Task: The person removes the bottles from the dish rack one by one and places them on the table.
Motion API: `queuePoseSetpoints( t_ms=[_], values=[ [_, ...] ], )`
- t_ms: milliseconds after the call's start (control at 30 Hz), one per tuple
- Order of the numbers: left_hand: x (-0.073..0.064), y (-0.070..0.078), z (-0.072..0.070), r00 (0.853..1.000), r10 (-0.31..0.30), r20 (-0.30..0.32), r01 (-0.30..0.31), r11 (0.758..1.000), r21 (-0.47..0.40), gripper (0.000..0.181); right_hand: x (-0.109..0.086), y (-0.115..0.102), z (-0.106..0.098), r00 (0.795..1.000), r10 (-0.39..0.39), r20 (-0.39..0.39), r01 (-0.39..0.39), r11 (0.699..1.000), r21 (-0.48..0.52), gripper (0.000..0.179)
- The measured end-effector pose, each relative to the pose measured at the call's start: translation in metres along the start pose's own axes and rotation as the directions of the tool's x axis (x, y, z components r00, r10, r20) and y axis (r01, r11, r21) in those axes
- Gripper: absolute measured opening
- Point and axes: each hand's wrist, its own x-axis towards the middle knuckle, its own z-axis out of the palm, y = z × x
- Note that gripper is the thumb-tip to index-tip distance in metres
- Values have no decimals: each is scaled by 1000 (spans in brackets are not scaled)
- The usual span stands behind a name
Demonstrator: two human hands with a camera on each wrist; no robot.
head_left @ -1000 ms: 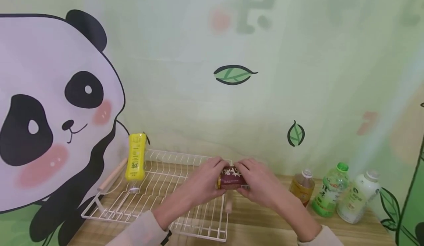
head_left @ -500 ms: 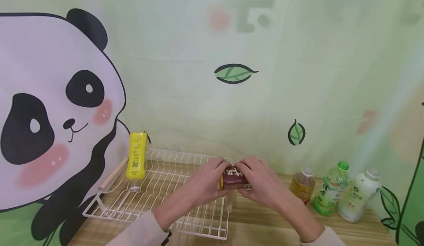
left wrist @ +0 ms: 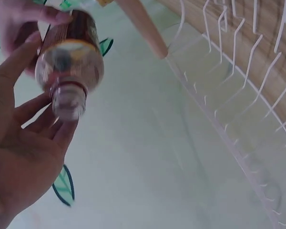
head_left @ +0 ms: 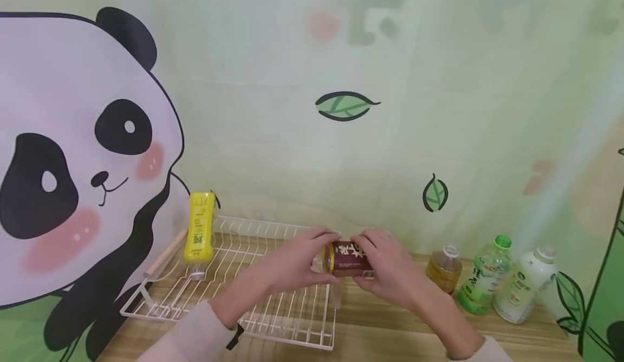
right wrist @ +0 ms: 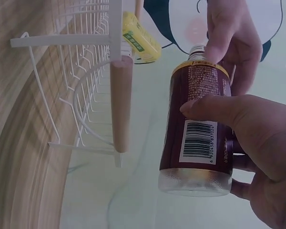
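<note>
A small clear plastic drink bottle (head_left: 348, 258) with a dark maroon label lies sideways between both hands, raised above the wooden tabletop. My right hand (head_left: 387, 267) grips its label, thumb across the front above the barcode in the right wrist view. My left hand (head_left: 304, 259) is at the neck end, thumb and fingers spread apart around it. In the left wrist view, the left hand's fingers (left wrist: 50, 119) reach behind the clear neck and the palm faces the bottle from a little way off. The neck points left in the head view.
A white wire dish rack (head_left: 234, 327) with wooden handles stands left of and below the hands. A yellow bottle (head_left: 200, 226) leans upside down in its back left part. At right stand an amber bottle (head_left: 443, 270), a green-capped bottle (head_left: 485, 278) and a white bottle (head_left: 524, 286).
My left hand has slid left toward the neck and loosened, uncovering more of the maroon label and the shoulder. The right hand keeps its hold on the bottle, which has turned slightly.
</note>
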Motion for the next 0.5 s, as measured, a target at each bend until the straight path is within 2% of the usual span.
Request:
queuePoseSetpoints(
  t_ms=[67,133,233,367,467,500],
  values=[
    [-5,-6,-9,999,-33,-37,29,995,-100,84,-2,3,-4,1000,26,-7,-25,999,28,72],
    [-12,-15,-18,992,-70,-101,54,986,-155,84,-4,8,-9,998,67,-7,-66,996,62,73],
    [-23,-34,-29,967,-117,-228,76,980,-182,84,-9,17,-17,991,135,-4,-133,985,113,76],
    [-41,-61,-40,910,-236,-340,193,969,-157,86,-14,32,-22,979,202,-6,-197,963,185,79],
    [-55,-83,-42,861,-337,-380,312,941,-128,88,-19,42,-20,967,255,-15,-240,929,280,78],
    [-60,-90,-42,841,-372,-393,351,928,-127,89,-22,45,-18,961,275,-16,-256,913,319,77]
  ],
)
